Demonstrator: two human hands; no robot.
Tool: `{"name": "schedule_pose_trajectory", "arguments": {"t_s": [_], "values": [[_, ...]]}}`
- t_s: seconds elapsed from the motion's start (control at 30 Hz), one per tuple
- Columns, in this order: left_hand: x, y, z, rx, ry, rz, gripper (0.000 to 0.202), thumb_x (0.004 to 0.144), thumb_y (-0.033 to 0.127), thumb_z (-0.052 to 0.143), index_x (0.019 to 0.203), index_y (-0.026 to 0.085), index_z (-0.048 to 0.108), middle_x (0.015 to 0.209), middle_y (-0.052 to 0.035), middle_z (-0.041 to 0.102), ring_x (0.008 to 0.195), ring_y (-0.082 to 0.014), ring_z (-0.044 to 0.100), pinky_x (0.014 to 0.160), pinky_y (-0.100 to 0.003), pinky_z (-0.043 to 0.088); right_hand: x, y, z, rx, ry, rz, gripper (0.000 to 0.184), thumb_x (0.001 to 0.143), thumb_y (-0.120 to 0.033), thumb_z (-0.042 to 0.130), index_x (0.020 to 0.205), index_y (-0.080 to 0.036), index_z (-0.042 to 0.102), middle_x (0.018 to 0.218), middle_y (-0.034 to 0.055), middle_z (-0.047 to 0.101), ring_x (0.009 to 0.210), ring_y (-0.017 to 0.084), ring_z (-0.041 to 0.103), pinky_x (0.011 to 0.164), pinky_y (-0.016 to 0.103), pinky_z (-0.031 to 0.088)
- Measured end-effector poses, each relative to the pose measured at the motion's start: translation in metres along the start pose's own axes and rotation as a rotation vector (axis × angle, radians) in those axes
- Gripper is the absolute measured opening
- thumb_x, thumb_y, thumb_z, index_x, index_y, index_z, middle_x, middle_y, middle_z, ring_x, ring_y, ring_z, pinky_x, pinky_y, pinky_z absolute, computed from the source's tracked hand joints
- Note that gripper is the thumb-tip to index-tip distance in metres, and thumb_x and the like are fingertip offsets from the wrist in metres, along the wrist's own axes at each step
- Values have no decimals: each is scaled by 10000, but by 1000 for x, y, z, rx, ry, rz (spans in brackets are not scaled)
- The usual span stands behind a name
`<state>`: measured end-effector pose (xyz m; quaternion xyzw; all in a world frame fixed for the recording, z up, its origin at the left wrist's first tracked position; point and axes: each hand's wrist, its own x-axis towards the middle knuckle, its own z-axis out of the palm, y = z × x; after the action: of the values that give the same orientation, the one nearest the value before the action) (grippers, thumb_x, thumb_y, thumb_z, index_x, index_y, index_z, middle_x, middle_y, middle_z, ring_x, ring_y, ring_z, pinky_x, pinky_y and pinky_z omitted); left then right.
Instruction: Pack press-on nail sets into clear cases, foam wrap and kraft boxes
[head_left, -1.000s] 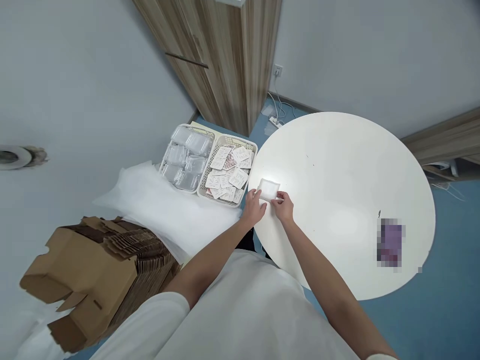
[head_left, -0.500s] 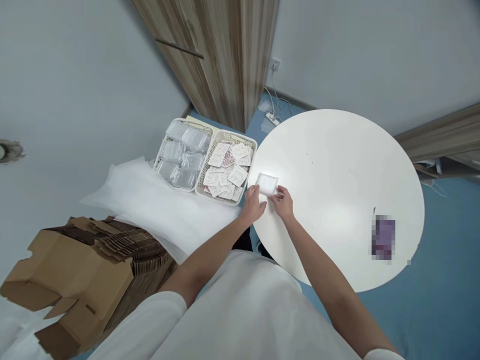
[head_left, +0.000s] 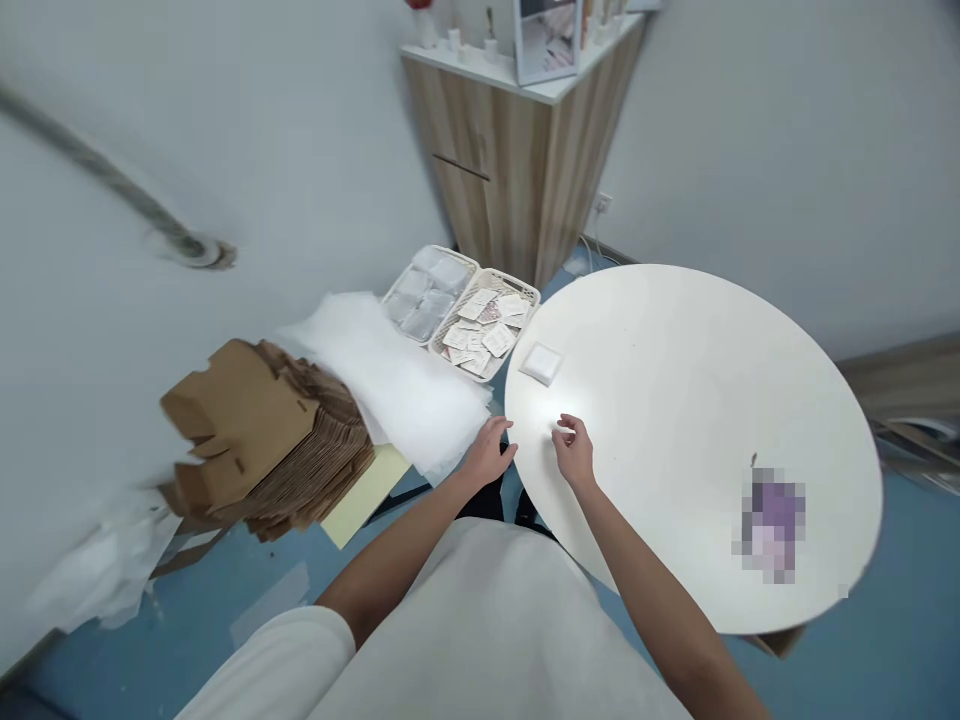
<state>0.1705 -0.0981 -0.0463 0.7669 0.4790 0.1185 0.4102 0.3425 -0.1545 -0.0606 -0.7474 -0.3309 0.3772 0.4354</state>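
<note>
Left of the table's left edge lie flattened cardboard boxes (head_left: 255,430), white foam sheets (head_left: 397,385) and a basket of printed sachets (head_left: 534,297). The left hand (head_left: 489,455) rests slack and empty on that edge. The small white packet (head_left: 541,362) lies flat near the round table's (head_left: 697,400) far-left edge, apart from both hands. The right hand (head_left: 576,455) curls loosely on nothing, and so thin a packet is probably best lifted by pinching a corner.

Small white square packet (head_left: 541,362) on the round table (head_left: 675,400).
It lies flat, turned slightly askew, close to the table's rim on the left side.
</note>
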Motion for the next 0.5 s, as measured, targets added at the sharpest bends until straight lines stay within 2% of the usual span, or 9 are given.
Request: {"name": "schedule_pose_trajectory", "arguments": {"t_s": [0.13,0.23,0.33,0.5], "values": [[-41,1,-20,-90,-21,-87,465,793,307,441,1240,219,349,1148,-82,497,925,-175,543,798,-322,444,-7,-9,21,-11,-286,-106,361,735,-407,457,1011,-179,503,860,56,584,635,134,529,620,298,455],[-69,-7,-41,-88,22,-139,439,775,306,464,1203,222,408,1052,-67,559,871,-173,560,778,-312,443,-2,-22,44,-65,-490,-208,351,709,-420,492,971,-191,529,802,37,591,596,133,524,590,297,452],[-99,-23,-63,-56,121,-164,365,768,308,468,1122,222,487,1026,-58,579,853,-173,563,777,-307,438,6,-43,71,-131,-569,-302,364,685,-431,515,959,-194,541,789,31,597,581,134,521,583,304,454],[-146,-60,-101,-4,365,-276,313,773,318,461,1058,211,534,1025,-61,587,924,-192,547,808,-313,432,6,-90,126,-293,-752,-494,371,678,-415,534,980,-199,537,836,39,599,628,143,548,596,298,455]]}}
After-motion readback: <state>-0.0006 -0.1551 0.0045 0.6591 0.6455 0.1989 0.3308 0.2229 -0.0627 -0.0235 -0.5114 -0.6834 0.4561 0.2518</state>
